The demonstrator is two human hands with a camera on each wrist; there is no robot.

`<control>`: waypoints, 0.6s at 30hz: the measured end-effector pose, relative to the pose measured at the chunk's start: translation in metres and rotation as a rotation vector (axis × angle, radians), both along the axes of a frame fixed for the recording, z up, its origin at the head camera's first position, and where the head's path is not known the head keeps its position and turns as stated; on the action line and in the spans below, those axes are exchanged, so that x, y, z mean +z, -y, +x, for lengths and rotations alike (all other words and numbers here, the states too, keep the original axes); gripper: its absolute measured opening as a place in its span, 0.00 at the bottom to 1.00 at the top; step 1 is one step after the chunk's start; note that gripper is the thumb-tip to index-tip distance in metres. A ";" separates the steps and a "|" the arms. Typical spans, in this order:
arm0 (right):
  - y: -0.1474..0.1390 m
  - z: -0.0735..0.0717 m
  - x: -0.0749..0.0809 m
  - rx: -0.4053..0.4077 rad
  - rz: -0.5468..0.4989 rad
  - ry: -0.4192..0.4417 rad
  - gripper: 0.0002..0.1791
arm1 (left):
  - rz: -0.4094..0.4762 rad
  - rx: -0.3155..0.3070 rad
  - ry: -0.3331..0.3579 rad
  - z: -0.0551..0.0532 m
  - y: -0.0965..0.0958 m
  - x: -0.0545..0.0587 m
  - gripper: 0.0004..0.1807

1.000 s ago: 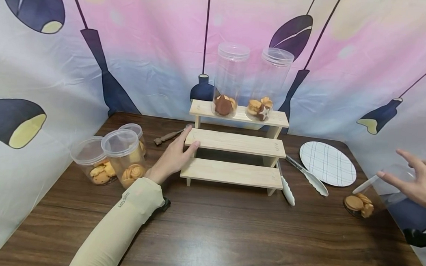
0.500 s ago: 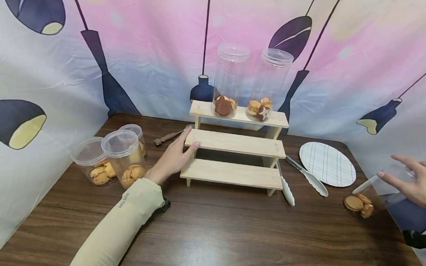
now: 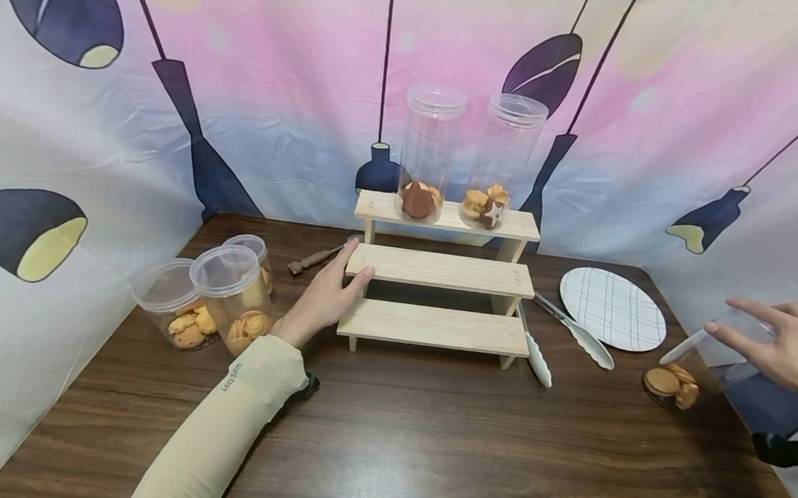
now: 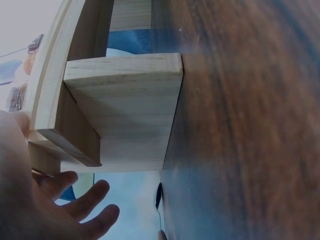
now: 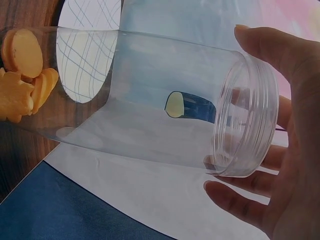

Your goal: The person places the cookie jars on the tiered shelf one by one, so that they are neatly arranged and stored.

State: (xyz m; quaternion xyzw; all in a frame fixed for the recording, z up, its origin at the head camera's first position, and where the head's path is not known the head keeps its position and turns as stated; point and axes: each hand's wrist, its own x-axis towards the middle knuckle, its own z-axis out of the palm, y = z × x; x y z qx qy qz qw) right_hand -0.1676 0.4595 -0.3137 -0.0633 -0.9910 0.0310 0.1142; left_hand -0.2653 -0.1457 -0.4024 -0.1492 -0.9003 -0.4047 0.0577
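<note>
My left hand (image 3: 326, 290) is at the left end of the middle shelf of a three-step wooden stand (image 3: 439, 269). Its thumb lies on the shelf; in the left wrist view the other fingers (image 4: 92, 200) are spread loosely past the stand's end. At the right, my right hand (image 3: 787, 345) is around the lidded top of a tall clear jar (image 5: 165, 100) with cookies (image 5: 22, 55) at its bottom. The thumb stands off the lid (image 5: 250, 120), while the other fingers are spread on its far side. Two lidded cookie jars (image 3: 432, 152) stand on the top shelf.
Left of the stand is a cluster of three lidded jars (image 3: 232, 292) with cookies. A wooden-handled utensil (image 3: 312, 261) lies behind my left hand. Right of the stand are metal tongs (image 3: 582, 336), another tong end (image 3: 538, 360) and a checked oval plate (image 3: 612, 308).
My right hand has lowered and shifted slightly left over the jar. The left hand has stayed on the stand; the jars on the shelf have not moved.
</note>
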 end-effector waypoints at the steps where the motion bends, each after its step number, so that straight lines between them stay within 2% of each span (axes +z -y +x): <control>1: 0.002 0.001 0.001 0.001 0.001 0.001 0.51 | 0.001 -0.001 0.000 0.000 0.000 0.000 0.41; 4: 0.005 0.003 0.004 0.004 0.008 0.006 0.49 | 0.001 -0.001 -0.001 0.000 0.000 0.000 0.41; 6: -0.004 -0.001 -0.001 0.001 0.010 0.013 0.49 | 0.001 -0.001 0.000 0.000 0.000 0.000 0.41; 10: -0.059 -0.029 -0.041 0.002 0.025 -0.033 0.51 | 0.000 0.000 0.001 0.000 0.000 0.000 0.41; 11: -0.060 -0.030 -0.042 0.003 0.026 -0.035 0.50 | 0.000 0.000 0.000 0.000 0.000 0.000 0.41; 14: -0.047 -0.023 -0.034 0.014 0.012 -0.051 0.49 | 0.000 0.000 -0.001 0.000 0.000 0.000 0.41; 17: -0.008 -0.004 -0.003 0.031 -0.021 -0.029 0.46 | -0.002 0.001 -0.002 0.000 0.000 0.000 0.41; 18: -0.006 -0.004 -0.001 0.037 -0.023 -0.033 0.45 | -0.002 0.002 -0.002 0.000 0.000 0.000 0.41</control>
